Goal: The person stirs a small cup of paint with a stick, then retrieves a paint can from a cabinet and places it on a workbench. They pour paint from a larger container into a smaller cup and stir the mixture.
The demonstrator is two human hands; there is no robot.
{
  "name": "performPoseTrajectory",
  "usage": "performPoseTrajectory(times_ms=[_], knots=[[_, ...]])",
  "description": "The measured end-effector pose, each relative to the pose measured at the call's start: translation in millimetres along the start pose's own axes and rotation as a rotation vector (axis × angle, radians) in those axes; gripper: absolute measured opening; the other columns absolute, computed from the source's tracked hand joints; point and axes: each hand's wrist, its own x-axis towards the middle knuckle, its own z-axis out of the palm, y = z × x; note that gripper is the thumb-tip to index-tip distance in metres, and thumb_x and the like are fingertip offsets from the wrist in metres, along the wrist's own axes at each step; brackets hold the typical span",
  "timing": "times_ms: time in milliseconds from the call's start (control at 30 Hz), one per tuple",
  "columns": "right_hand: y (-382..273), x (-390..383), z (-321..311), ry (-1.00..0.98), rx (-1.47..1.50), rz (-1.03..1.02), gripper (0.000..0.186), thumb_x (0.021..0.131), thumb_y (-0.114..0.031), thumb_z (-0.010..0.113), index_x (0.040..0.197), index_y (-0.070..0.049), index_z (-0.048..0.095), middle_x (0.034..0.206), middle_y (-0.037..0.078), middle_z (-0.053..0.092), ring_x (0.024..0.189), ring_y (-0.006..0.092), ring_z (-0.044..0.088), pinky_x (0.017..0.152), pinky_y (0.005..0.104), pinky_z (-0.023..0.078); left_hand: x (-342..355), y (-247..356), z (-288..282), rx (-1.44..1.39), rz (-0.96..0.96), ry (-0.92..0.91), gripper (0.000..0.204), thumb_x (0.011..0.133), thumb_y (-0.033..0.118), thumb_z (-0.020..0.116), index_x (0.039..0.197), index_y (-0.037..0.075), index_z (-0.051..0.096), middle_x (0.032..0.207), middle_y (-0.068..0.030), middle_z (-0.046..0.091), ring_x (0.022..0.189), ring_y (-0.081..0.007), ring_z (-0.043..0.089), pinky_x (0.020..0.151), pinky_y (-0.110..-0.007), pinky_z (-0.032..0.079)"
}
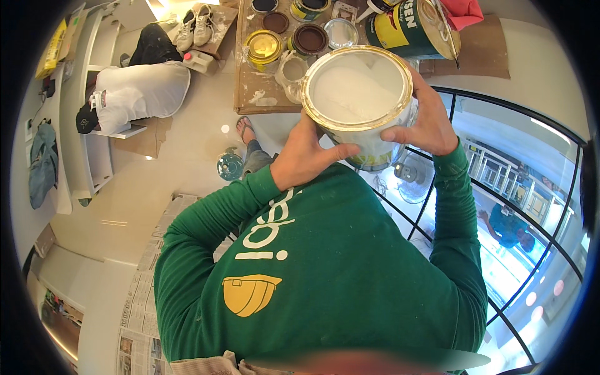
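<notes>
Between my two hands is an open paint can (357,87) with a gold rim, white inside and smeared with white down its side. My left hand (312,150) presses against its near left side, thumb stretched along the wall. Around the right side wraps my right hand (428,119), its thumb on the front below the rim. The can is held up in front of my chest, at the near edge of a brown board (250,97). Just left of it stands a white-smeared jar (292,74). The fingertips behind the can are hidden.
On the board are a yellow-topped can (263,47), a can of brown paint (310,39) and a large green bucket (409,30). A person in white (140,90) bends low at the left beside white panels. Black-framed glass (500,181) runs along the right. Newspaper (140,312) covers floor at lower left.
</notes>
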Motion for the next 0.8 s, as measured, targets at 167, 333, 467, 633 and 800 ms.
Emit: performPoseTrajectory(times_ms=[167, 333, 467, 633, 800], knots=[[-2.3, 3.5, 0.2, -0.014, -0.006, 0.019, 0.128, 0.068, -0.063, 0.1, 0.164, 0.001, 0.044, 0.151, 0.022, 0.063, 0.14, 0.0336, 0.062, 0.121, 0.0438, 0.047, -1.0, -3.4, -1.5, -0.023, 0.002, 0.002, 0.093, 0.094, 0.015, 0.09, 0.164, -0.003, 0.031, 0.161, -0.0178, 0.05, 0.15, -0.0273, 0.05, 0.126, -0.044, 0.042], [-4.9, 7.6, 0.1, -0.026, -0.044, 0.0, 0.127, 0.069, -0.062, 0.099, 0.164, 0.002, 0.044, 0.151, 0.023, 0.064, 0.139, 0.0342, 0.063, 0.121, 0.0434, 0.047, 0.3, -3.6, -3.8, -0.052, -0.014, -0.002, 0.101, 0.093, 0.02, 0.092, 0.164, -0.006, 0.026, 0.163, -0.0226, 0.047, 0.151, -0.0301, 0.05, 0.127, -0.046, 0.043], [-6.0, 10.0, 0.1, -0.038, -0.07, 0.012, 0.125, 0.069, -0.061, 0.099, 0.163, 0.002, 0.045, 0.151, 0.023, 0.064, 0.14, 0.0348, 0.063, 0.12, 0.0437, 0.047, -1.4, -2.8, -5.1, -0.058, -0.057, -0.007, 0.101, 0.093, 0.021, 0.092, 0.164, -0.006, 0.026, 0.164, -0.022, 0.047, 0.151, -0.0298, 0.05, 0.128, -0.046, 0.042], [-8.6, 13.5, -0.2, -0.056, -0.079, 0.029, 0.123, 0.07, -0.059, 0.099, 0.162, 0.002, 0.047, 0.15, 0.023, 0.065, 0.14, 0.0345, 0.063, 0.12, 0.0436, 0.046, -1.3, -5.8, -6.5, -0.113, -0.048, -0.003, 0.1, 0.093, 0.021, 0.092, 0.164, -0.006, 0.026, 0.163, -0.0215, 0.047, 0.151, -0.0293, 0.05, 0.128, -0.046, 0.041], [-13.0, 16.9, 1.1, -0.066, -0.074, 0.034, 0.12, 0.071, -0.056, 0.099, 0.163, 0.0, 0.047, 0.15, 0.022, 0.065, 0.139, 0.0338, 0.063, 0.12, 0.0431, 0.046, -1.6, -8.5, -7.8, -0.152, -0.076, -0.004, 0.1, 0.093, 0.021, 0.092, 0.164, -0.006, 0.027, 0.163, -0.0215, 0.048, 0.15, -0.0291, 0.05, 0.127, -0.045, 0.041]])
